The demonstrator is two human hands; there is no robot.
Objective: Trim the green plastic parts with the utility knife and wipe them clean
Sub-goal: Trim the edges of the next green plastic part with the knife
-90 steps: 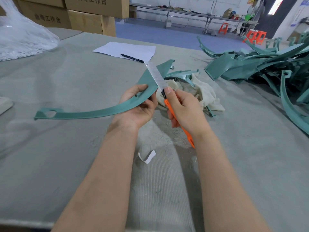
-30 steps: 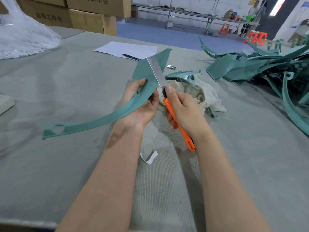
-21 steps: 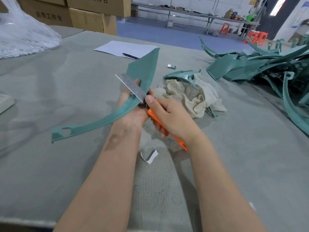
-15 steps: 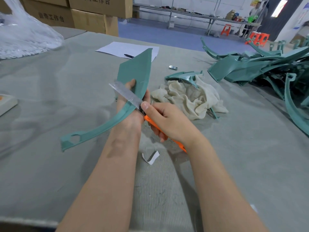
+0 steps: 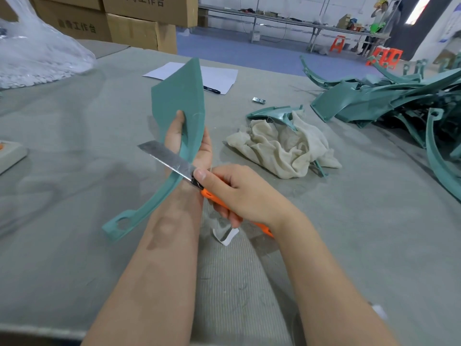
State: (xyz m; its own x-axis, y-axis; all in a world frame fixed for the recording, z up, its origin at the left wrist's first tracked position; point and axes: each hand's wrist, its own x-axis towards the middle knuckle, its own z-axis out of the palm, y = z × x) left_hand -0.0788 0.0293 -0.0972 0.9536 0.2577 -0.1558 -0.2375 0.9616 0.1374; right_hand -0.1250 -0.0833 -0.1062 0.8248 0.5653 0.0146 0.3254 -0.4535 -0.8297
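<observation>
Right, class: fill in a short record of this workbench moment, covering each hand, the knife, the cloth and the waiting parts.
left hand: grips curved green plastic part, wide end up
right hand: grips orange utility knife
blade: extended, crossing the part's narrow strip
cloth: crumpled cream rag on grey table
waiting parts: green pile, far right

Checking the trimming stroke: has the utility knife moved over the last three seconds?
Yes. The utility knife swung leftward: its blade pointed toward the white paper, now away from the cloth.

One stacked cardboard box (image 5: 72, 24) bears readable print: 曲奇工作台.
</observation>
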